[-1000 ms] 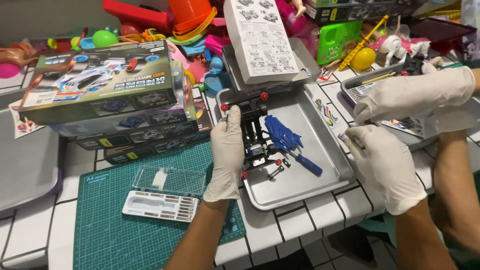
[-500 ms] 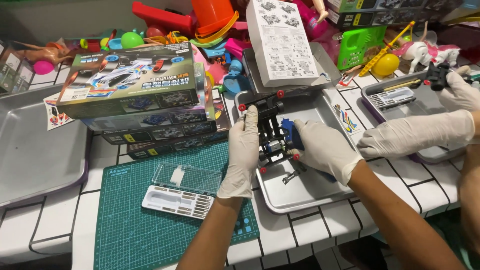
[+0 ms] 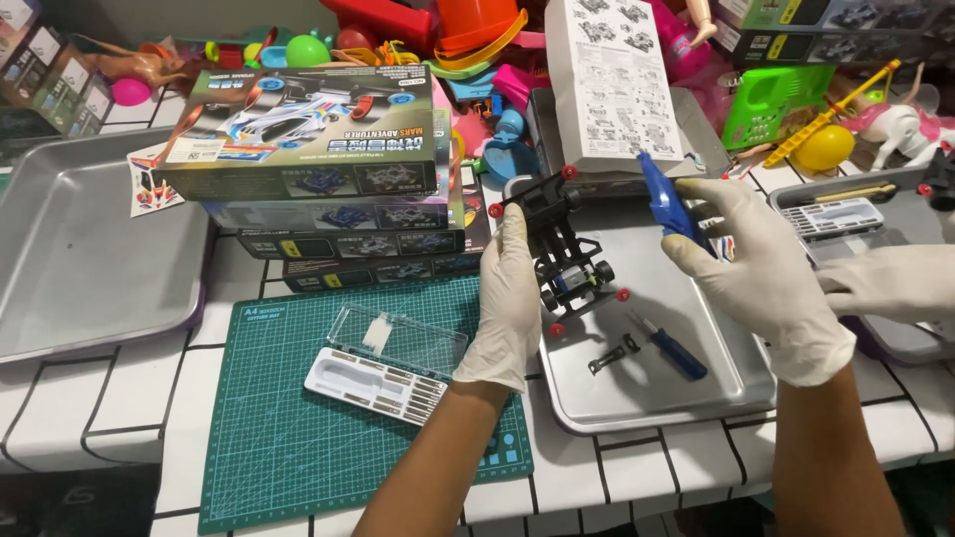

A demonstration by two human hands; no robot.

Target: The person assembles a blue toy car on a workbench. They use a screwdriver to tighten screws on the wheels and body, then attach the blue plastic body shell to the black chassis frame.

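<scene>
L hand (image 3: 509,298) gripping black car chassis (image 3: 564,261) over tray (image 3: 696,383); R hand (image 3: 761,273) pinching blue body piece (image 3: 665,204). Loose grip risking chassis falling, small parts scattering.

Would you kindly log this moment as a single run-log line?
left hand: holds black toy car chassis | right hand: holds blue part | below: metal tray, screwdriver
</scene>
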